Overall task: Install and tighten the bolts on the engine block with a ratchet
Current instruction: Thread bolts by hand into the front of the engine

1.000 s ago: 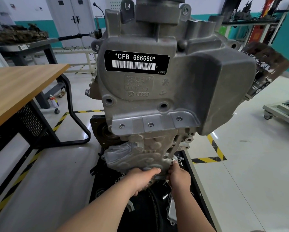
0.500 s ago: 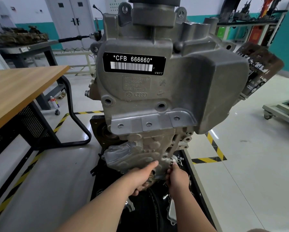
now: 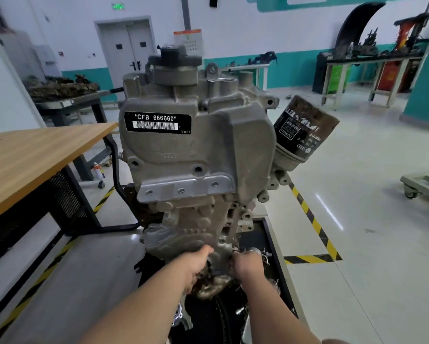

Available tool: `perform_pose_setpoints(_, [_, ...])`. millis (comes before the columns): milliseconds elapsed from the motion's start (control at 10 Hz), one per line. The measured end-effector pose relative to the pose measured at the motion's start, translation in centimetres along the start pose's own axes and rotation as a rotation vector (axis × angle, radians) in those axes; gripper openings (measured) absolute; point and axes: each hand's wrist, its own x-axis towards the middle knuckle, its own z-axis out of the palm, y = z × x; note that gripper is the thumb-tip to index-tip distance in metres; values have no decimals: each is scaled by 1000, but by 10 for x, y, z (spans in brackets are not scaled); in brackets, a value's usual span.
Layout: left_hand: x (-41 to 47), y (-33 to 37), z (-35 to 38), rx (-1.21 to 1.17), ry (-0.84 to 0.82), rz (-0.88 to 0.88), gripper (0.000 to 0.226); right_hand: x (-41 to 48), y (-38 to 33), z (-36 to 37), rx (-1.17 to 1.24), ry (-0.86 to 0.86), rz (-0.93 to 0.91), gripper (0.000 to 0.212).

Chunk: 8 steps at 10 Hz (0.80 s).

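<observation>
Pale workshop floor surrounds the engine block (image 3: 196,150), upright at centre, right of the wooden table (image 3: 34,157). The view has lifted since half a second ago, and the whole oil filter (image 3: 305,130) now shows. Both hands stay at the block's near lower end. The left hand (image 3: 192,268) has its thumb on the casting and the right hand (image 3: 245,265) is curled; what either holds is hidden.

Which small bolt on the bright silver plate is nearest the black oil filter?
The rightmost small bolt; the other two sit further left on the bright silver plate.

At the lower centre, the fingers of the left hand (image 3: 193,266) and right hand (image 3: 246,264) are hidden behind the engine block (image 3: 203,150).
</observation>
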Motion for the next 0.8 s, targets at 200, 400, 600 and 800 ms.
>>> perform_pose_setpoints(200, [-59, 10, -20, 821, 202, 434, 44, 6, 3, 9, 47, -35, 31, 15])
perform_pose_setpoints(400, [-130, 28, -33, 766, 427, 831, 53, 2, 5, 10, 62, -34, 39, 24])
perform_pose_setpoints(600, [-144, 49, -14, 83, 302, 669, 54, -3, -1, 3, 45, -65, 66, 21])
perform_pose_setpoints(800, [-143, 73, -16, -307, -157, 432, 28, -4, 8, 6, 43, -66, 48, 28])
